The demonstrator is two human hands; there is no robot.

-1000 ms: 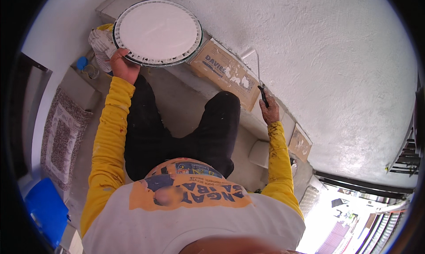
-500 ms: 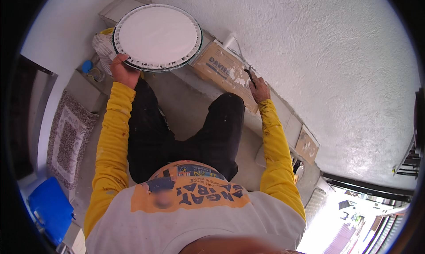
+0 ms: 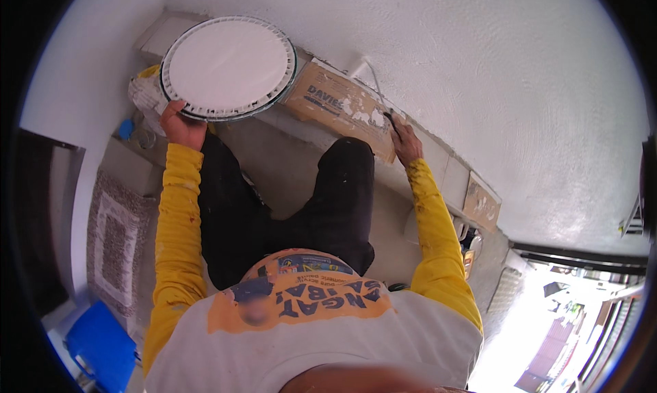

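Note:
My left hand [image 3: 183, 127] is closed on the near edge of a large round white lid [image 3: 229, 66] with a notched rim and dark edge. Whether anything supports it from below is hidden. In my right hand [image 3: 406, 142] is the dark handle of a paint roller; its thin metal rod runs to a white roller cover [image 3: 358, 68]. The cover lies close to the foot of the white textured wall [image 3: 493, 85]; I cannot tell whether it touches. A paint-smeared flat piece of cardboard [image 3: 339, 105] lies along the ledge below the roller.
A bag-like bundle [image 3: 146, 95] sits left of the lid, near a blue-topped container [image 3: 127, 129]. At left are a patterned mat [image 3: 113, 246] and a blue plastic container [image 3: 102, 348]. Another cardboard piece [image 3: 482, 201] lies along the wall at right, near a bright opening.
The whole view has shifted slightly. In the picture, the lid and left hand sit lower and farther left, and my right hand a little lower. Both grips look the same.

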